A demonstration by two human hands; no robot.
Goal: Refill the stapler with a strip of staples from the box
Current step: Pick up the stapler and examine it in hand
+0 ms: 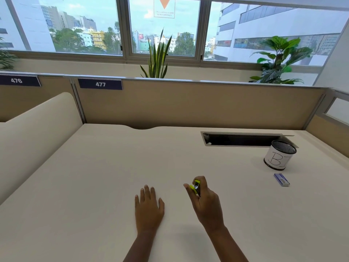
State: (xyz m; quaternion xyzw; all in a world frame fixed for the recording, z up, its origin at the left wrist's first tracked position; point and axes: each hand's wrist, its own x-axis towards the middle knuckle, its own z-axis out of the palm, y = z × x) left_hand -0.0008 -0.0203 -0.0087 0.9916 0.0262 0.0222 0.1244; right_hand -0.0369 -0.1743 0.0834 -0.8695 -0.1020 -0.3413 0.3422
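Observation:
My right hand grips a small yellow-green stapler, holding it just above the cream desk near the middle front. Fingers wrap most of the stapler, so only its front end shows. My left hand lies flat, palm down, on the desk to the left of it, holding nothing. A small blue box of staples lies on the desk far to the right, well apart from both hands.
A mesh cup wrapped in white paper with letters stands behind the staple box. An open cable slot runs along the back right of the desk. A tan partition closes the far edge; a rounded divider rises at left.

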